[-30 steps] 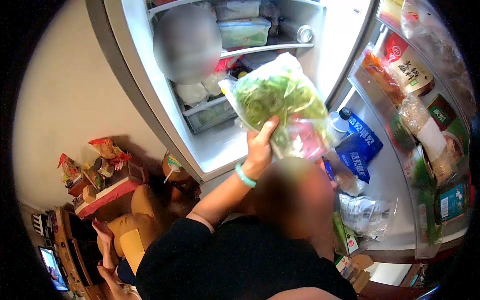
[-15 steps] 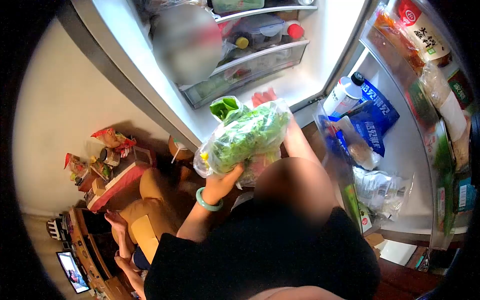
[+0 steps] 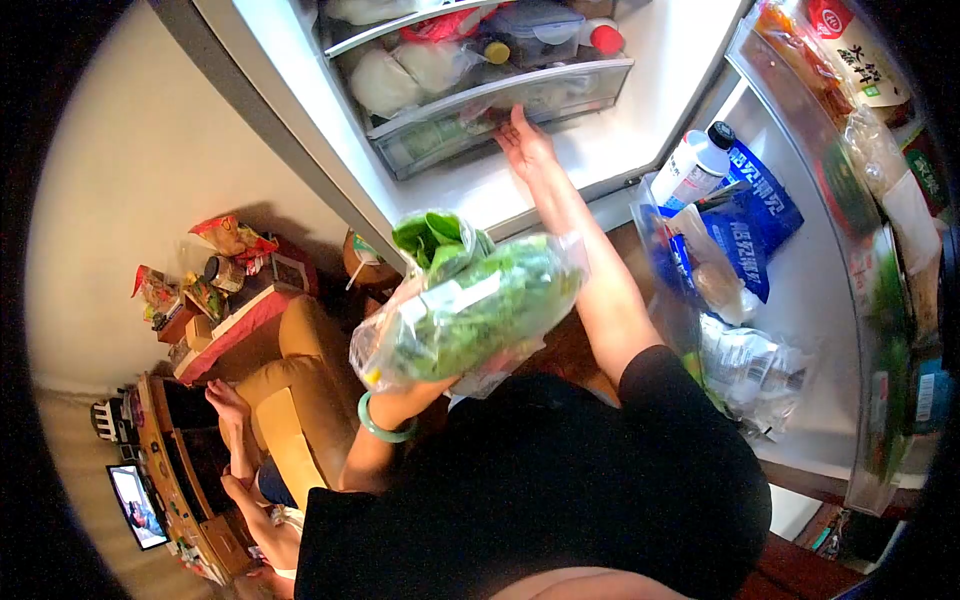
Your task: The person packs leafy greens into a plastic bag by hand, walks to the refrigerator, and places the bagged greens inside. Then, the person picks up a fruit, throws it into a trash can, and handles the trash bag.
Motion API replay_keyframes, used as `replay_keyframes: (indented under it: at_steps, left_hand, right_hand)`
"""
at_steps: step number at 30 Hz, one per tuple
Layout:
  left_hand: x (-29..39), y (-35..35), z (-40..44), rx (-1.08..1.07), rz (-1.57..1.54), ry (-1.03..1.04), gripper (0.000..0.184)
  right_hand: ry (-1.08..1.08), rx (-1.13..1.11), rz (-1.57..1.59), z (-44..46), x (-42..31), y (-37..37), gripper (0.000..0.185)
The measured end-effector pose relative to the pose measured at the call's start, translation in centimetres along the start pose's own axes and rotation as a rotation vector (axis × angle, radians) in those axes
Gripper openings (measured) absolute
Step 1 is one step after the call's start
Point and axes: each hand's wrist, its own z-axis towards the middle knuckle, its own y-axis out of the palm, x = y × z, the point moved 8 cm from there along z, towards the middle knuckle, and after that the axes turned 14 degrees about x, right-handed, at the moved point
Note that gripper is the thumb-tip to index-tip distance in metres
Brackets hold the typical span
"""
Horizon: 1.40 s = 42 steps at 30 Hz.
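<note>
One fridge stands right of the wall; the left hand clasps two vegetable bags, the right hand loosely open beside one drawer.

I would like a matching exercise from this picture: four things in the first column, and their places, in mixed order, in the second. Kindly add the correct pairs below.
Column one
1. Right hand
2. Leafy greens
3. Bracelet
4. Black-capped bottle

Column two
A. Around the left wrist
B. On the fridge door
C. In a clear plastic bag
D. At the lower edge of the drawer

Pairs: 1-D, 2-C, 3-A, 4-B
</note>
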Motion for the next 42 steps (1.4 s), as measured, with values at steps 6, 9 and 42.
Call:
replay_keyframes:
  at_steps: [6,9,42]
  left_hand:
    - [-0.4,-2.0,-2.5,0.023,0.052,-0.123,0.046]
    - [-1.5,-3.1,-2.7,0.104,0.023,-0.202,0.044]
    - [9.7,10.8,22.2,-0.265,1.062,0.683,0.076]
  right_hand:
    - [-0.036,0.064,-0.055,-6.0,-1.8,-2.7,0.039]
    - [-0.033,0.072,-0.078,-9.0,-2.6,-4.0,0.040]
    - [-0.102,-0.117,0.008,-13.7,-2.4,-1.8,0.020]
